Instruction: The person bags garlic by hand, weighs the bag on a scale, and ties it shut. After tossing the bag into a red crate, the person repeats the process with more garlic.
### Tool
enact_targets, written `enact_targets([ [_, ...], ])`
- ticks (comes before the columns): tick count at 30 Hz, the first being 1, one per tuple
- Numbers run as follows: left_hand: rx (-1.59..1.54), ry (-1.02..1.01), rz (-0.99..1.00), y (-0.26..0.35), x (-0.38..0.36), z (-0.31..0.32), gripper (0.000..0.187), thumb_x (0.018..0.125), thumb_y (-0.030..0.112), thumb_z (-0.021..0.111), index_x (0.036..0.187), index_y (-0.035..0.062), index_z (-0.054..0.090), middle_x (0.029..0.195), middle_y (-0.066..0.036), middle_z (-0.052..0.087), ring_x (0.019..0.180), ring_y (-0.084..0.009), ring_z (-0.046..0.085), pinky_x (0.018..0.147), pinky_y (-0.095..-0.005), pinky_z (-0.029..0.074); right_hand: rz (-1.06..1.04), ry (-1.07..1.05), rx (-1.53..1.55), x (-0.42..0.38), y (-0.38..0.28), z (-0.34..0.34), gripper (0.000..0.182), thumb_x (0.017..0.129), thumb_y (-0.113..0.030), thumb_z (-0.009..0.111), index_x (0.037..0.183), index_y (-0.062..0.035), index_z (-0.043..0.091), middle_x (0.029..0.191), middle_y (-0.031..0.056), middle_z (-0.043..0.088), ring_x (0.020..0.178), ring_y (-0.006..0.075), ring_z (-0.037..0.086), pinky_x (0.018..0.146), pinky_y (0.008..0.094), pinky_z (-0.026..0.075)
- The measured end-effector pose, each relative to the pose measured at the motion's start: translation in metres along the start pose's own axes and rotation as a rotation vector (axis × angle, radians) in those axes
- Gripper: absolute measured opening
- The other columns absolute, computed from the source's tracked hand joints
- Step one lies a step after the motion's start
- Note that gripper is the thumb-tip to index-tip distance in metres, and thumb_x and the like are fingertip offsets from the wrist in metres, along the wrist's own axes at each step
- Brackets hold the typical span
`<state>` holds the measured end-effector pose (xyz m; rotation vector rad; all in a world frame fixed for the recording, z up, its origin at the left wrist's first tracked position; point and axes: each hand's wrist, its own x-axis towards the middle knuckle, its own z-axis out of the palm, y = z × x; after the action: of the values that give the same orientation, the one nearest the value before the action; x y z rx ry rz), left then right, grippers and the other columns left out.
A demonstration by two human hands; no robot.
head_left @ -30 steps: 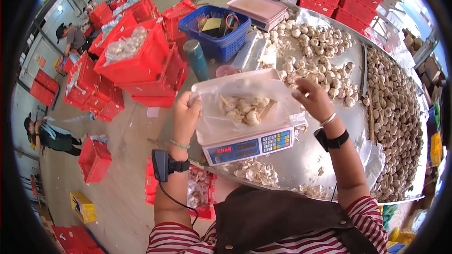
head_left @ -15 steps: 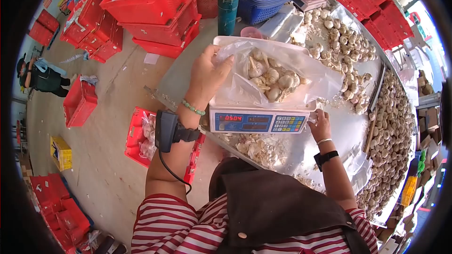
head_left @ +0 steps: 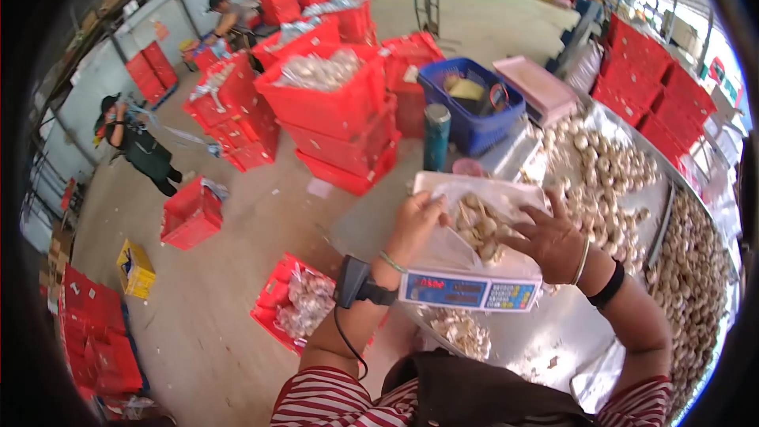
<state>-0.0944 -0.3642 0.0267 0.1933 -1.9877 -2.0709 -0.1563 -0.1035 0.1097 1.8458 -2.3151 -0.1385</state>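
A clear plastic bag (head_left: 445, 247) with several garlic bulbs (head_left: 477, 225) in it lies on the pan of a white digital scale (head_left: 411, 289). My left hand (head_left: 417, 225) pinches the bag's left edge, its fingers closed on the plastic. On the other side, my right hand (head_left: 551, 243) is over the bag's right part, fingers spread and close to the bulbs. Whether its fingertips touch the plastic is hard to tell. The red digits on the scale's display are too blurred to read.
Loose garlic (head_left: 609, 162) covers the metal table's right side, and dry skins (head_left: 462, 332) lie at its front. Behind the scale stand a teal tumbler (head_left: 436, 138) and a blue basket (head_left: 482, 130). Stacked red crates (head_left: 336, 138) stand at left; a red crate (head_left: 273, 300) holds bagged garlic.
My right hand has moved from the scale's lower right corner up over the bag. My left hand still holds the bag's edge. The camera view has tilted up, showing more of the hall.
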Motion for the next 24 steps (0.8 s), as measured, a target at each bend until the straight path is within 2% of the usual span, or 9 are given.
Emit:
enact_targets([
  [2, -0.048, -0.013, 0.037, 0.013, -0.002, 0.003, 0.019, 0.089, 0.021, 0.057, 0.082, 0.0037, 0.057, 0.070, -0.002, 0.058, 0.069, -0.0097, 0.056, 0.068, -0.0254, 0.045, 0.050, -0.320, -0.232, -0.025, 0.024, 0.027, 0.015, 0.065, -0.012, 0.062, 0.079, -0.0157, 0.067, 0.078, 0.0009, 0.063, 0.094, 0.0234, 0.058, 0.100, 0.0537, 0.028],
  [4, -0.409, -0.082, -0.074, 0.021, -0.005, 0.006, 0.019, 0.091, 0.022, 0.054, 0.084, 0.0046, 0.057, 0.068, -0.002, 0.057, 0.069, -0.0121, 0.055, 0.072, -0.0281, 0.045, 0.175, -0.482, -0.265, -0.065, 0.058, 0.053, 0.011, 0.072, -0.014, 0.059, 0.078, -0.0144, 0.068, 0.080, 0.0039, 0.065, 0.076, 0.0237, 0.063, 0.096, 0.0486, 0.036],
  [7, -0.707, -0.130, -0.162, 0.043, -0.009, 0.022, 0.019, 0.093, 0.022, 0.052, 0.080, 0.0081, 0.054, 0.062, 0.003, 0.048, 0.063, -0.0128, 0.051, 0.069, -0.0293, 0.044, 0.314, -0.467, -0.167, -0.103, 0.056, 0.009, 0.009, 0.062, -0.009, 0.057, 0.067, -0.0109, 0.065, 0.073, 0.0085, 0.061, 0.072, 0.0240, 0.062, 0.082, 0.0420, 0.042],
  [11, -0.824, -0.280, -0.230, 0.075, -0.010, 0.052, 0.022, 0.093, 0.026, 0.054, 0.075, 0.0131, 0.050, 0.058, 0.006, 0.041, 0.056, -0.0096, 0.042, 0.065, -0.0296, 0.042, 0.236, -0.296, -0.042, -0.150, 0.033, -0.003, 0.002, 0.057, -0.012, 0.060, 0.059, -0.0112, 0.061, 0.085, 0.0074, 0.064, 0.088, 0.0230, 0.060, 0.084, 0.0424, 0.041],
  [14, -0.689, -0.388, -0.154, 0.113, -0.018, 0.090, 0.023, 0.092, 0.027, 0.055, 0.074, 0.0142, 0.048, 0.058, 0.007, 0.040, 0.054, -0.0067, 0.039, 0.060, -0.0269, 0.040, -0.071, 0.128, -0.046, -0.157, -0.004, -0.038, 0.006, 0.056, -0.014, 0.063, 0.057, -0.0107, 0.058, 0.099, 0.0088, 0.064, 0.097, 0.0245, 0.058, 0.089, 0.0434, 0.039],
  [16, -0.638, -0.435, -0.090, 0.133, -0.016, 0.114, 0.023, 0.092, 0.026, 0.055, 0.074, 0.0137, 0.048, 0.058, 0.008, 0.039, 0.052, -0.0059, 0.038, 0.055, -0.0251, 0.037, -0.167, 0.134, 0.114, -0.164, -0.023, -0.053, 0.012, 0.057, -0.014, 0.064, 0.056, -0.0091, 0.053, 0.108, 0.0115, 0.061, 0.097, 0.0269, 0.059, 0.086, 0.0424, 0.042],
  [17, -0.665, -0.451, -0.087, 0.148, -0.019, 0.123, 0.023, 0.092, 0.026, 0.056, 0.074, 0.0135, 0.048, 0.058, 0.007, 0.039, 0.051, -0.0051, 0.037, 0.053, -0.0238, 0.034, -0.253, 0.219, 0.260, -0.172, -0.026, -0.043, 0.015, 0.056, -0.012, 0.065, 0.056, -0.0082, 0.051, 0.107, 0.0116, 0.062, 0.089, 0.0270, 0.062, 0.074, 0.0382, 0.049],
  [18, -0.679, -0.519, -0.066, 0.155, -0.016, 0.130, 0.022, 0.092, 0.026, 0.056, 0.075, 0.0131, 0.049, 0.058, 0.007, 0.039, 0.051, -0.0043, 0.036, 0.050, -0.0218, 0.032, -0.174, 0.136, 0.383, -0.185, -0.037, -0.045, 0.016, 0.059, -0.009, 0.064, 0.056, -0.0061, 0.049, 0.101, 0.0109, 0.064, 0.080, 0.0259, 0.064, 0.062, 0.0339, 0.051],
  [24, -0.664, -0.563, -0.172, 0.161, -0.048, 0.158, 0.025, 0.092, 0.026, 0.054, 0.074, 0.0121, 0.047, 0.057, 0.007, 0.039, 0.046, -0.0033, 0.034, 0.044, -0.0195, 0.027, 0.068, -0.090, 1.016, -0.257, -0.069, -0.032, 0.013, 0.068, -0.011, 0.066, 0.072, -0.0038, 0.056, 0.084, 0.0086, 0.063, 0.068, 0.0247, 0.059, 0.061, 0.0305, 0.049],
])
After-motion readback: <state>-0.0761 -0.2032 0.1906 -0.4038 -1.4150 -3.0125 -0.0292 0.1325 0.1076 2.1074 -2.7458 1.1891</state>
